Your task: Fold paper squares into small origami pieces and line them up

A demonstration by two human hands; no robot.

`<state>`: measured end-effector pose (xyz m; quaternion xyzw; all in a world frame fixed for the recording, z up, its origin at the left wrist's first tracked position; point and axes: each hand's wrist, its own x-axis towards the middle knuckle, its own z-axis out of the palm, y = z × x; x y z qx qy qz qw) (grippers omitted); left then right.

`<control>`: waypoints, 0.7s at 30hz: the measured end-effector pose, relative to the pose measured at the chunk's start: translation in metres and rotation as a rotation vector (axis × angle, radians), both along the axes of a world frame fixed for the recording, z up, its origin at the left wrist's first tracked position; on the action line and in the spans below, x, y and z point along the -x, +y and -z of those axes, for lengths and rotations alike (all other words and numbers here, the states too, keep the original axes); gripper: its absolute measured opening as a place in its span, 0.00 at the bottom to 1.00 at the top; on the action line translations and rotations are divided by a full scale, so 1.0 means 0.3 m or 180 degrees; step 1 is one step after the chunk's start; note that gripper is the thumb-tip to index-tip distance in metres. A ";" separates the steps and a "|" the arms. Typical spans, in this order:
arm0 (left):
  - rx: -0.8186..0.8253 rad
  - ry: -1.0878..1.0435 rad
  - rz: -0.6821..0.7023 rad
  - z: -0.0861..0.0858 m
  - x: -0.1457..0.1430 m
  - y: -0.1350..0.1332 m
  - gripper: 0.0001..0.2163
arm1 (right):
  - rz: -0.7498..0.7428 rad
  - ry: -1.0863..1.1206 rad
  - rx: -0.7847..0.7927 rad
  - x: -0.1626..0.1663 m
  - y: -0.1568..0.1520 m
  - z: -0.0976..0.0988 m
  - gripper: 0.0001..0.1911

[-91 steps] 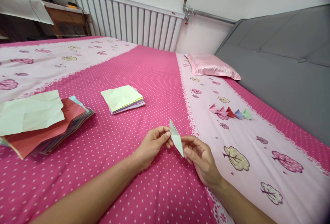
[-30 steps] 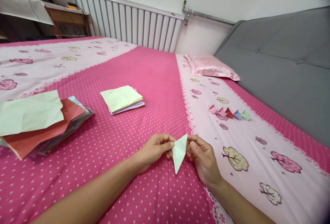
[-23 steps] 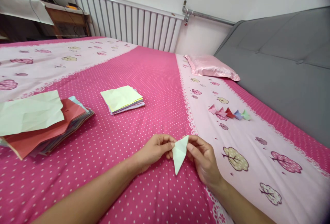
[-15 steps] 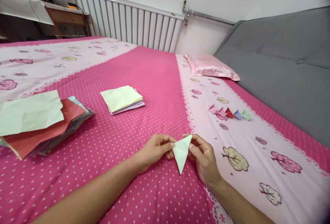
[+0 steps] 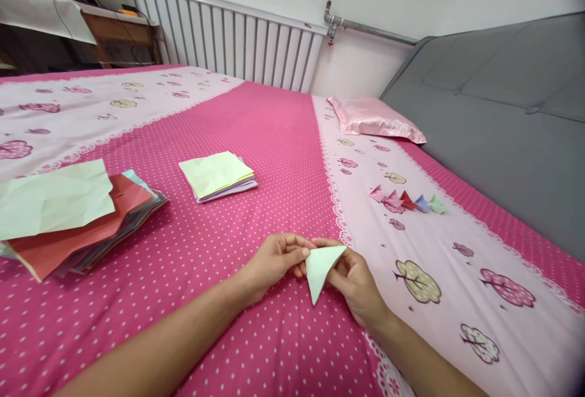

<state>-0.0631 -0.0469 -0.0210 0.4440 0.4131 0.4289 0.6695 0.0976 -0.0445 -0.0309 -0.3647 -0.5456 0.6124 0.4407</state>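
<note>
A pale green folded paper [image 5: 320, 268], pointed at its lower end, is held just above the pink dotted bedspread [image 5: 274, 342]. My left hand [image 5: 276, 261] pinches its upper left corner between thumb and fingers. On the other side, my right hand [image 5: 359, 281] is closed on the right part, with its thumb and some fingers partly behind the paper. The paper bends along its right edge. Further right lies a row of several small folded paper pieces [image 5: 406, 201] in pink, red, blue and green.
A neat stack of square paper [image 5: 217, 175] lies ahead to the left. At far left is a larger, untidy paper pile [image 5: 59, 202], pale green and red on top. A pink pillow [image 5: 377, 120] rests by the grey headboard [image 5: 493, 92]. A white radiator [image 5: 223, 35] stands behind.
The folded paper has turned slightly, its lower tip shifting left and its right corner moving right and down. My right thumb has slipped from its front to behind its edge.
</note>
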 end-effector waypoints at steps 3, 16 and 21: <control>-0.0045 0.0041 -0.0017 0.002 -0.010 -0.005 0.12 | 0.0042 -0.0384 -0.0335 0.004 -0.003 0.000 0.16; 0.0076 -0.0419 0.0223 -0.020 -0.024 -0.029 0.15 | 0.1074 -0.1306 -0.1941 -0.001 -0.017 -0.006 0.07; -0.0147 -0.0733 0.0736 -0.019 -0.047 -0.050 0.19 | 0.1229 -0.1433 -0.2461 -0.007 -0.017 0.001 0.13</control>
